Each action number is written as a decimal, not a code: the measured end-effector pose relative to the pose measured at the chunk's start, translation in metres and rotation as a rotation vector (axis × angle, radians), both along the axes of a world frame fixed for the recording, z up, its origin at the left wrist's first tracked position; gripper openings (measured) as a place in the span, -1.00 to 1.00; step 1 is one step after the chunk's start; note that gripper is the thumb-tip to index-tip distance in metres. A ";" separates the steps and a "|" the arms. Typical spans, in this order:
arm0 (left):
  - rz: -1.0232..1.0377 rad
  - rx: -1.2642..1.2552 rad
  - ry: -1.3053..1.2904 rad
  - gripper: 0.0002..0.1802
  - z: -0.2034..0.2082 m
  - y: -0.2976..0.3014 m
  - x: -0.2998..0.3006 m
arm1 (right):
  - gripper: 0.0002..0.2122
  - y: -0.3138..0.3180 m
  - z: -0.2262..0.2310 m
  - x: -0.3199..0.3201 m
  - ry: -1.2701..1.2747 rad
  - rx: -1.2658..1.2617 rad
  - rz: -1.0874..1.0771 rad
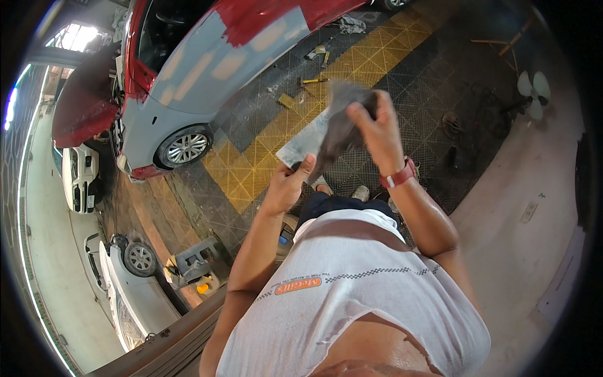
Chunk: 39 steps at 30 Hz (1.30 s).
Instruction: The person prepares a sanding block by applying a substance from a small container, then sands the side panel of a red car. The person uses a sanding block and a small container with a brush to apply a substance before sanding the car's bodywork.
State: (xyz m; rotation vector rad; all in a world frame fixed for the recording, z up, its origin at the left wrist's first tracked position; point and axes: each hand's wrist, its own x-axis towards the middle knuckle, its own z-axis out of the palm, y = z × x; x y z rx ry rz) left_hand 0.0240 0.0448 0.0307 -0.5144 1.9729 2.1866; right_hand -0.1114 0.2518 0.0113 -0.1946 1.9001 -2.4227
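A: Where's the work?
B: Pale sheet (pixel 306 139) + dark sheet (pixel 341 130), held out in front of waist, over patterned floor (pixel 245 173). Can't tell if 2 pcs or 1 folded; far end blurred.
A: Grip?
B: L hand (pixel 287 188) pinches pale sheet's near corner, thumb on top. R hand (pixel 381 135) at dark sheet's upper edge, thumb apart fr. fingers; blur there, can't tell if it's pinching.
A: Doing this bit well?
B: My view: L pinch firm but light, no crease. R side slow, edges lined up. Prob. thin, floppy stuff, so best supported nr the edge being handled, else it may buckle or tear.
A: Arm pose?
B: Both elbows bent, out past the white shirt (pixel 358 301). L hand lower, nearer body, forearm angled up & in. R hand higher, farther out, fingers up & curled inward; red wristband (pixel 399 176) below.
A: Nearby?
B: Grey-and-red car (pixel 182 81), upper L.
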 end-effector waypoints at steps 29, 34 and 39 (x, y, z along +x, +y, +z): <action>-0.175 -0.150 0.247 -0.52 0.002 0.023 -0.019 | -0.63 0.024 -0.025 -0.004 -0.134 0.061 -0.015; -0.344 -0.238 -0.106 -0.50 -0.006 -0.002 -0.016 | -0.74 0.021 0.000 0.005 0.258 0.527 0.178; 0.008 -0.040 -0.067 -0.60 -0.008 -0.016 -0.007 | -0.72 0.043 -0.026 -0.028 -0.164 0.004 0.170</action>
